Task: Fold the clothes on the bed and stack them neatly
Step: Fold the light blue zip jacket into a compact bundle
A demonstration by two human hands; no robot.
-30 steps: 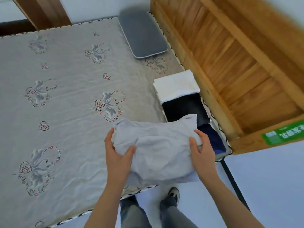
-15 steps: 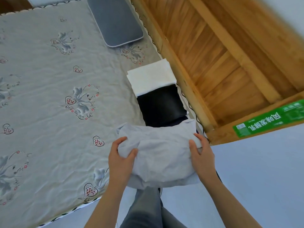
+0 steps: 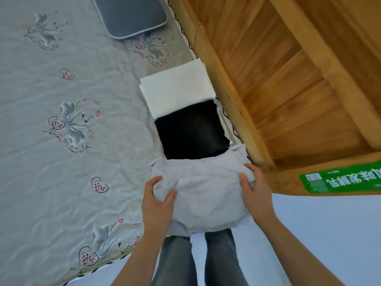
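A folded pale grey garment (image 3: 206, 195) is held at the bed's near right corner. My left hand (image 3: 157, 205) grips its left edge, thumb on top. Its right edge is gripped by my right hand (image 3: 254, 190). Just beyond it on the bed lies a folded black garment (image 3: 191, 131), and beyond that a folded white garment (image 3: 177, 89). A sliver of dark blue cloth shows at the black garment's near edge, mostly hidden under the grey one.
The bed (image 3: 61, 162) has a grey sheet printed with swans and hearts. A dark grey pillow (image 3: 129, 13) lies at the far end. A wooden bed frame (image 3: 278, 89) with a green label (image 3: 338, 180) rises on the right. My legs stand on the pale floor below.
Both hands have carried the grey garment to the right and forward, over the dark blue folded item next to the black garment. The view has shifted right along the bed.
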